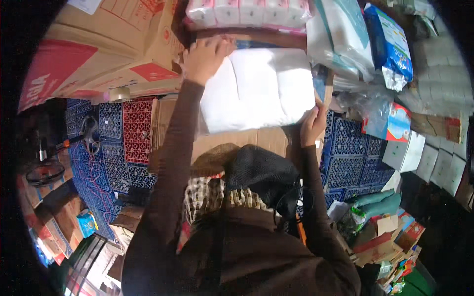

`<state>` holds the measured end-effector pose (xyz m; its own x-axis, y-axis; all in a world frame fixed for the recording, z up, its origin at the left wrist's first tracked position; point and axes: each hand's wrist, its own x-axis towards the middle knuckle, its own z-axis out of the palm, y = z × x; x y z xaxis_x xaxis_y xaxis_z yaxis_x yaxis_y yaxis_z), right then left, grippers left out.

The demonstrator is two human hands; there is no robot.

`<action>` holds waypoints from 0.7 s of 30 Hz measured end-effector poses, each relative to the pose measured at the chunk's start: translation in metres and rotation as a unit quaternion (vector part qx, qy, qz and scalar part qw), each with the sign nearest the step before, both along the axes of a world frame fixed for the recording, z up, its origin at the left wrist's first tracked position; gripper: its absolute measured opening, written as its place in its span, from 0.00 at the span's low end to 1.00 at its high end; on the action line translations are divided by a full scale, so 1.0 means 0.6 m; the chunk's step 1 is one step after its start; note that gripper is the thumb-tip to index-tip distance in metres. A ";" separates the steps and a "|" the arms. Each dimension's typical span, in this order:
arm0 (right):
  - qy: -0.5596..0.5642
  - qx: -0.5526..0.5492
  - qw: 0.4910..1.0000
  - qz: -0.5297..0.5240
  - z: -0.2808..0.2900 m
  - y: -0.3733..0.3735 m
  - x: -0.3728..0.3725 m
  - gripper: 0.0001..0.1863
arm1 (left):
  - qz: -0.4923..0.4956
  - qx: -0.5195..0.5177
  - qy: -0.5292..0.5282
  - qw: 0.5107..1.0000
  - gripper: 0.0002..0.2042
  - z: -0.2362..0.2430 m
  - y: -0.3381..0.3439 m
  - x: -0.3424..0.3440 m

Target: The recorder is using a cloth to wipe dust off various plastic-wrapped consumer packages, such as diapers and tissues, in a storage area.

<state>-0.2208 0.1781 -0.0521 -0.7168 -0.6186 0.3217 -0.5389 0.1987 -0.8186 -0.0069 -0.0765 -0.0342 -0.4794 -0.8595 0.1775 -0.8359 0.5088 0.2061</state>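
Observation:
A white, soft-looking tissue pack (256,91) made of several plump stacks lies in front of me on a cardboard surface (237,140). Bright light washes out much of its face. My left hand (205,58) grips its upper left corner, with the fingers bent over the far edge. At the lower right corner, my right hand (314,124) is closed on the pack's side, the thumb along the edge. Some fingertips of both hands are hidden.
Pink-and-white tissue packs (249,12) lie beyond it. Large cardboard boxes (118,44) stand at the left, a tape roll (119,94) beside them. Wrapped white packs (340,37) and a blue package (390,47) sit at the right. Blue crates (350,148) flank me.

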 end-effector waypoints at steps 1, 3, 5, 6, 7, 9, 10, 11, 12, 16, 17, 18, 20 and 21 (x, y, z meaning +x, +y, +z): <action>-0.016 0.006 1.000 -0.001 -0.001 0.001 -0.001 0.15 | -0.050 -0.052 0.017 0.997 0.15 0.006 0.014 0.005; -0.032 0.001 0.999 0.004 -0.002 0.002 -0.004 0.15 | -0.112 -0.120 0.046 0.985 0.16 0.025 0.068 0.027; -0.046 0.023 0.999 -0.003 -0.003 0.003 -0.006 0.16 | -0.135 -0.104 0.005 0.985 0.19 0.042 0.144 0.054; -0.050 0.003 0.999 -0.005 -0.005 0.002 -0.007 0.17 | -0.160 -0.051 0.030 0.985 0.19 0.045 0.182 0.070; -0.059 0.000 0.998 0.008 -0.008 0.003 -0.007 0.18 | -0.188 -0.011 0.029 0.982 0.19 0.045 0.215 0.092; 0.074 -0.001 0.997 0.005 -0.015 0.004 -0.008 0.20 | -0.204 0.111 0.116 0.966 0.19 0.037 0.263 0.126; 0.069 -0.003 0.998 0.004 -0.018 0.002 -0.011 0.21 | -0.194 0.187 0.195 0.943 0.19 0.031 0.272 0.138; 0.038 -0.007 0.999 -0.008 -0.019 0.005 -0.010 0.22 | -0.182 0.260 0.270 0.909 0.19 0.024 0.280 0.145; 0.076 0.004 0.997 0.003 -0.018 0.002 -0.014 0.24 | -0.123 0.249 0.308 0.910 0.20 0.019 0.279 0.146; -0.072 0.112 0.990 0.043 0.018 -0.002 -0.031 0.25 | 0.030 0.199 0.380 0.903 0.21 0.018 0.249 0.122; -0.028 0.113 0.990 0.085 0.032 -0.001 -0.034 0.26 | 0.050 0.190 0.388 0.900 0.21 0.019 0.242 0.114; -0.050 0.078 0.986 0.138 0.047 -0.004 -0.037 0.26 | 0.035 0.094 0.372 0.923 0.22 0.019 0.236 0.105; -0.510 0.064 0.846 0.143 0.084 0.011 -0.034 0.26 | 0.079 0.179 0.447 0.873 0.22 0.014 0.215 0.102; -0.525 0.096 0.832 0.151 0.102 0.019 -0.027 0.25 | 0.097 0.222 0.479 0.844 0.22 0.007 0.208 0.104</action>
